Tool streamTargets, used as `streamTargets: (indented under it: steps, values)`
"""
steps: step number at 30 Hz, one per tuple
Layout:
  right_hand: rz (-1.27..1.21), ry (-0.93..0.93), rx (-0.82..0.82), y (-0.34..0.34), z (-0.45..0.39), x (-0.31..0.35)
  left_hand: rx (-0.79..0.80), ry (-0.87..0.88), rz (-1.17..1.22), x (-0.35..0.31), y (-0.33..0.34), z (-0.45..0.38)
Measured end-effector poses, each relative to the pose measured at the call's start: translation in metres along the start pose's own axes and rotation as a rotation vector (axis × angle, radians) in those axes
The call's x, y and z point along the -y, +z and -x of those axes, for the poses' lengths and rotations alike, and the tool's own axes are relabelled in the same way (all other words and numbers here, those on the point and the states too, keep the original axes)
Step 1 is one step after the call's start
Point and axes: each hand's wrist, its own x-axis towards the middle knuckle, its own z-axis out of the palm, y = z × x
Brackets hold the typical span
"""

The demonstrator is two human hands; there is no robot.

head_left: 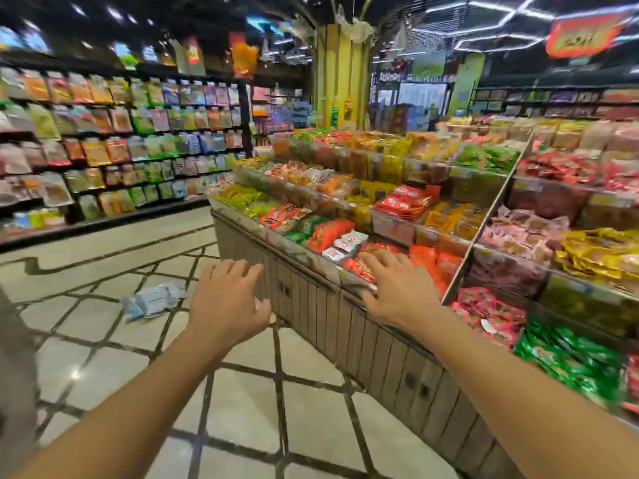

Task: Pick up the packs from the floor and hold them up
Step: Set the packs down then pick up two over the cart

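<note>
Pale blue and white packs (152, 300) lie in a small heap on the tiled floor, left of the display stand's corner. My left hand (226, 299) is stretched forward in the air with loose fingers, holding nothing, to the right of the packs and nearer to me. My right hand (397, 288) hovers with fingers spread over the front edge of the snack display, also holding nothing.
A tiered wooden display stand (345, 326) full of coloured snack packs fills the right side. A long shelf wall of hanging bags (121, 143) runs along the left. A yellow pillar (340, 74) stands at the back. Grey fabric shows at the left edge (15, 368).
</note>
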Motion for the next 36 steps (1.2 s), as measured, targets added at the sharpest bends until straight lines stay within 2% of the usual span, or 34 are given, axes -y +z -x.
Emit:
streamTargets:
  steps: [7, 14, 25, 36]
  values:
    - [-0.008, -0.153, 0.012, 0.02, -0.092, 0.104, 0.032, -0.135, -0.046, 0.103, 0.025, -0.016]
    - [-0.032, -0.278, 0.021, 0.059, -0.199, 0.177, 0.079, -0.251, -0.108, 0.196, 0.065, -0.054]
    - [-0.102, -0.427, -0.029, 0.113, -0.406, 0.266, 0.103, -0.406, -0.19, 0.326, 0.132, -0.177]
    - [-0.162, -0.486, -0.009, 0.175, -0.559, 0.366, 0.157, -0.462, -0.271, 0.449, 0.209, -0.28]
